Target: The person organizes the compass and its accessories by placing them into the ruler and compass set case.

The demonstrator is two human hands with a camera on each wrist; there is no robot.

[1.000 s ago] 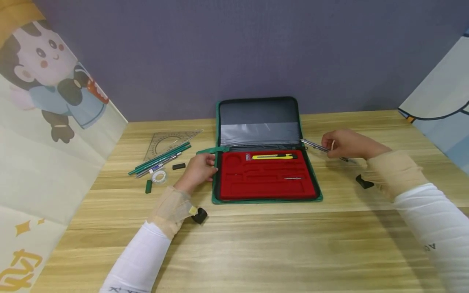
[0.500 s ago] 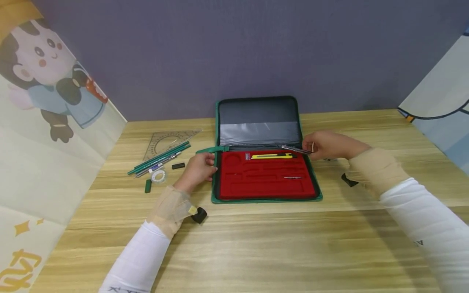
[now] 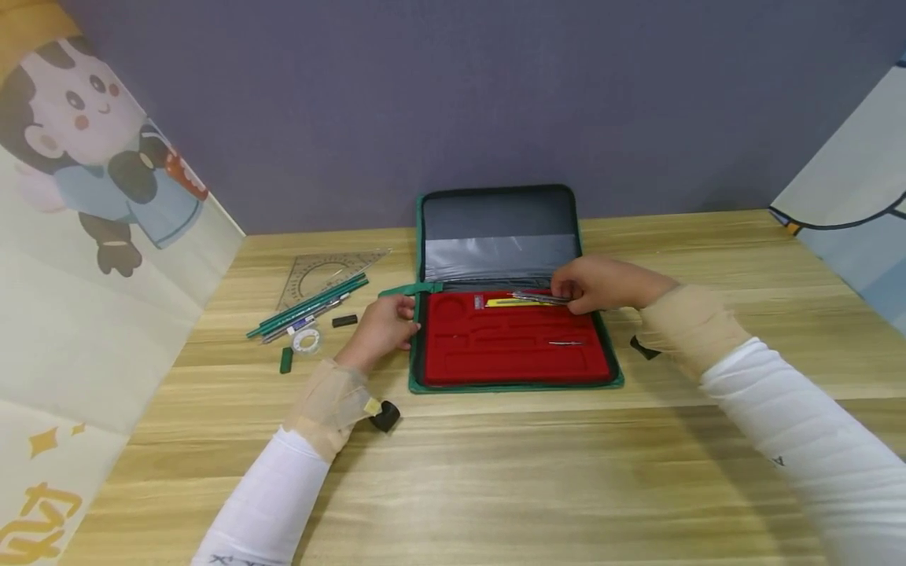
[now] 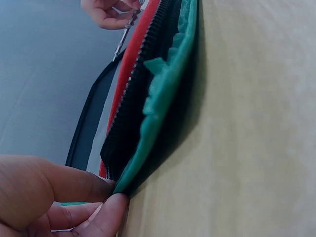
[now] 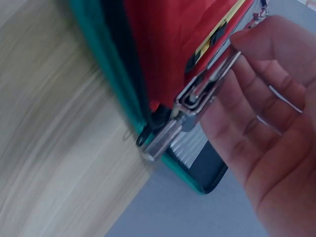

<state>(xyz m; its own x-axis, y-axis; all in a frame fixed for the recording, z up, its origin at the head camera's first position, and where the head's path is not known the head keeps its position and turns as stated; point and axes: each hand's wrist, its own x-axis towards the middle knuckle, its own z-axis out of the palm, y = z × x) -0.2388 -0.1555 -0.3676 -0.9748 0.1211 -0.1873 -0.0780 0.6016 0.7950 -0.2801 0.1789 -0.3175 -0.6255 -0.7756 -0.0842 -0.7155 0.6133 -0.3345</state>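
Observation:
A green zip case (image 3: pixel 617 384) lies unfolded on the table, its red moulded insert (image 3: pixel 517 363) facing up. My left hand (image 3: pixel 384 328) pinches the case's left edge; the left wrist view shows thumb and finger on the green cover (image 4: pixel 160 96) beside the zip. Over the insert's upper right, my right hand (image 3: pixel 609 284) holds a silver drawing compass (image 5: pixel 190 106) by its metal legs. In the head view the compass overlaps a yellow utility knife (image 3: pixel 499 303) lying in the insert. A small slim metal piece (image 3: pixel 566 343) sits lower in the insert.
Left of the case lie a clear set square (image 3: pixel 297 275), several green pencils (image 3: pixel 311 305), a white tape roll (image 3: pixel 307 340), a black block (image 3: pixel 344 321) and a green block (image 3: pixel 286 360). The raised lid (image 3: pixel 499 216) stands at the back, near the grey wall (image 3: pixel 495 94).
My right hand has carried the compass leftward from the table's right side to over the insert's top right. My left hand has kept its place at the case edge.

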